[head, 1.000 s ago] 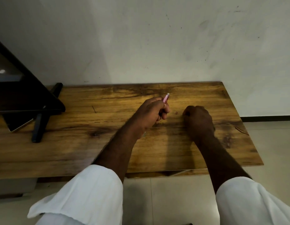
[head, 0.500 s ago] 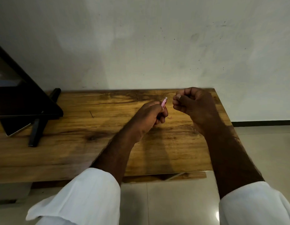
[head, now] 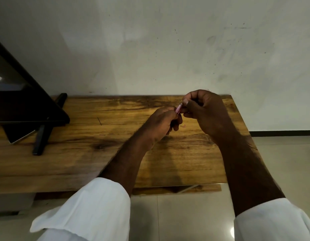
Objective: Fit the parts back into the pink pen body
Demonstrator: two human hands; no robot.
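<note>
Wooden table [head: 81, 153] against a pale wall. Two hands above its far right part, one pink pen [head: 178, 108] between them. Left hand [head: 162, 123] curls round the pen's lower end; right hand [head: 205, 113] pinches its upper tip. One small pink scrap [head: 183, 126] lies on the table just beneath them. One black stand [head: 44, 129] at the table's left end.

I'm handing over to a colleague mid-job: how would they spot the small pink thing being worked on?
Find the wooden table against the white wall. Above its far right part both hands meet: the left hand grips the pink stick and the right hand pinches its upper end. It is the only pink item held.
</note>
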